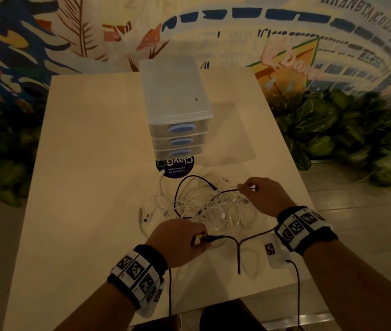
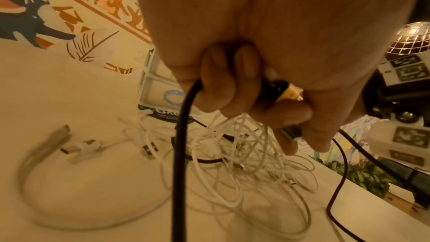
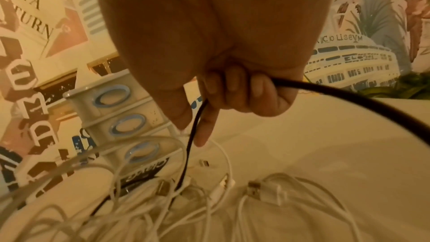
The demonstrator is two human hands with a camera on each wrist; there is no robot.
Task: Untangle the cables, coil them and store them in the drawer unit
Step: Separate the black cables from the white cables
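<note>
A thin black cable (image 1: 190, 181) is gripped by curled fingers of both the left hand (image 1: 177, 237) and the right hand (image 1: 265, 194), above tangled white cables (image 1: 213, 209) on the pale table (image 1: 89, 163), before the translucent plastic three-drawer unit (image 1: 175, 101).

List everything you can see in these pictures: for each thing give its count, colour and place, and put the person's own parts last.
table: one, pale cream, under everything.
drawer unit: one, translucent white, three drawers with blue handles, far middle of table.
sticker: one, dark round, in front of the unit.
white cables: several, tangled, between the hands.
black cable: one, looping through the tangle.
wristbands: two, black and white markers.
left hand: grips the black cable's yellow plug.
right hand: pinches the black cable.
</note>
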